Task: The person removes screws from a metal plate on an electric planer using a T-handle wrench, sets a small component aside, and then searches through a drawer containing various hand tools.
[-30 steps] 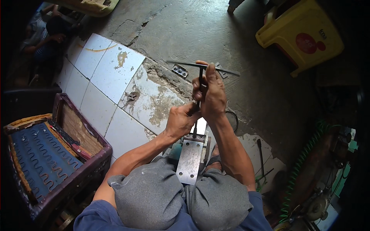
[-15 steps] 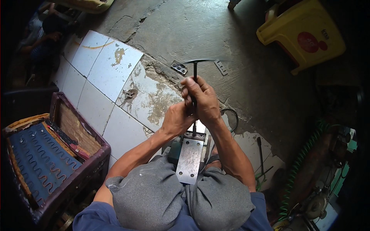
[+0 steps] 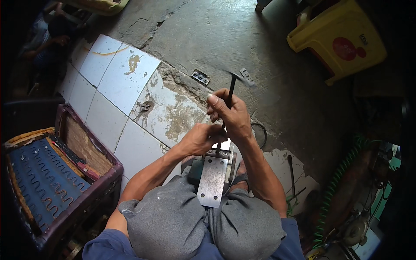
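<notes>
Head view: between eight and nine o'clock, purple-edged seat frame (image 3: pixel 99 190) with zigzag springs; at twelve, drilled metal block (image 3: pixel 200 77) on the floor. Left grip (image 3: pixel 201 138) curled around the lower shaft of the T-handle wrench (image 3: pixel 231 89), leaning from centre toward one o'clock, tip down at the twelve-o'clock end of the four-holed steel plate (image 3: pixel 211 184). Right grip (image 3: pixel 237 116) loosely closed around the upper shaft. At two, yellow plastic stool (image 3: pixel 338 41).

L hand (image 3: pixel 203 138), nr frame ctr, is curled w/ its back up; L forearm (image 3: pixel 160 168) slants up to it from lower L. R hand (image 3: pixel 236 115) sits just above & R, loosely curled, thumb (image 3: pixel 218 105) twd upper L; R forearm (image 3: pixel 262 175) rises from lower R.
</notes>
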Motion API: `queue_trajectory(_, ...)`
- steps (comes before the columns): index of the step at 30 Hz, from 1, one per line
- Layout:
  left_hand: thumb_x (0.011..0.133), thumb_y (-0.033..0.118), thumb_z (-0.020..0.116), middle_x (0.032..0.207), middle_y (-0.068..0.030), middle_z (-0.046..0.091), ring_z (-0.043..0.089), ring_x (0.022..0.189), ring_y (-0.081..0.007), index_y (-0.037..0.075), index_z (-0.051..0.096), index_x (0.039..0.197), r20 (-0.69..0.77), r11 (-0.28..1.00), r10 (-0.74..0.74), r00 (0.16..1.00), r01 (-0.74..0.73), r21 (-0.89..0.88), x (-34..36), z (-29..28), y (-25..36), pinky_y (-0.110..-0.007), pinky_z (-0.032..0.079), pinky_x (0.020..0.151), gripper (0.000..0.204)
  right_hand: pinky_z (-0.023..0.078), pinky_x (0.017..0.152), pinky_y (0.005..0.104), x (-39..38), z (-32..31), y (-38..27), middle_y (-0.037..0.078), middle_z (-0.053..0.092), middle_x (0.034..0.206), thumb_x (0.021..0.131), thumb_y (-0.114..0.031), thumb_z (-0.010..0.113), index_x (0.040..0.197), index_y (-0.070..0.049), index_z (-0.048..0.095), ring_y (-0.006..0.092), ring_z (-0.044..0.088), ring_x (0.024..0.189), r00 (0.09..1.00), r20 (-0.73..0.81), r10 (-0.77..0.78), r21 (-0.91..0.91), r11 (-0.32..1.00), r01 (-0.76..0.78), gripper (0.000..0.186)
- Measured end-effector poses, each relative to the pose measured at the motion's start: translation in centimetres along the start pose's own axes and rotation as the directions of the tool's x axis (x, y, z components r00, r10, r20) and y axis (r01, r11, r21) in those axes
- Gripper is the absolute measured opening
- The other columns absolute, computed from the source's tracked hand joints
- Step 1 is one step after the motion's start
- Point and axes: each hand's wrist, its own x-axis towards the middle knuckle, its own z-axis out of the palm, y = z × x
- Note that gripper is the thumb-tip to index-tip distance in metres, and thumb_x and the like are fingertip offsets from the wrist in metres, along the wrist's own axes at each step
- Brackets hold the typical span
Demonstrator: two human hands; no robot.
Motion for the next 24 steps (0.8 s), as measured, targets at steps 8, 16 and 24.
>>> queue_trajectory(8,0.086,0.021,0.078,0.076,-0.0144,0.07,0.072,0.082,-0.0248,-0.005,0.067,0.092,-0.219,0.987,-0.002,0.976,-0.034,-0.16,0.0,1.4,1.2,-0.036,0.055,0.079,0.029,0.05,0.067,0.0208,-0.1,-0.5,0.0,0.001,0.062,0.082,0.093,-0.036,0.074,0.1,-0.005,0.063,0.0068,0.06,0.074,1.0,0.0,0.02,-0.007,1.0,-0.02,0.033)
queue_trajectory(16,0.086,0.019,0.077,0.09,-0.0144,0.073,0.072,0.088,-0.0269,-0.001,0.066,0.109,0.048,0.956,-0.108,0.993,0.09,0.279,0.1,0.5,0.3,-0.037,0.056,0.078,0.032,0.049,0.064,0.021,0.0,-0.6,0.4,0.0,0.062,0.08,0.095,-0.033,0.072,0.097,-0.006,0.064,0.0063,0.058,0.069,1.0,-0.027,-0.011,-0.094,0.996,0.008,0.029)
queue_trajectory(24,0.094,0.021,0.068,0.113,-0.0175,0.069,0.067,0.106,-0.0295,0.001,0.06,0.128,0.199,0.982,-0.115,0.973,0.08,0.173,-0.8,-1.3,2.4,-0.043,0.054,0.094,0.04,0.031,0.035,0.0205,-1.0,-1.2,-2.0,-0.007,0.047,0.053,0.107,-0.038,0.051,0.084,-0.008,0.066,0.0015,0.04,0.041,0.995,0.011,-0.101,0.149,0.984,0.098,0.04)
